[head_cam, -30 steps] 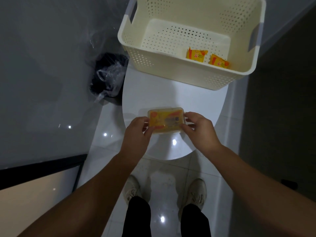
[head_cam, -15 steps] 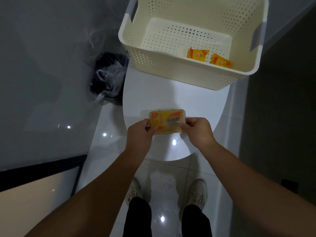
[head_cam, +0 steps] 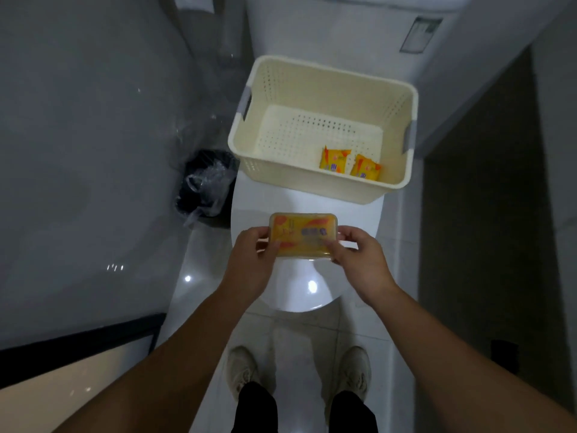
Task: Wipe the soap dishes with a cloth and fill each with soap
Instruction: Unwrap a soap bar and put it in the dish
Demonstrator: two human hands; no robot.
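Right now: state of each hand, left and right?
Left hand: holding the left end of the soap dish, fingers curled round it.
Right hand: holding the right end of the same dish.

Basket (head_cam: pixel 296 178) set on the back of the toilet lid (head_cam: pixel 259 198), in front of the cistern (head_cam: pixel 312 26). In its near right corner, soap (head_cam: pixel 334 159), with a second soap (head_cam: pixel 365 167) just right of it. Dish (head_cam: pixel 303 234) held over the lid, nearer than the basket, between left hand (head_cam: pixel 249 267) and right hand (head_cam: pixel 362 264). Bin (head_cam: pixel 206 185) on the floor, left of the toilet.
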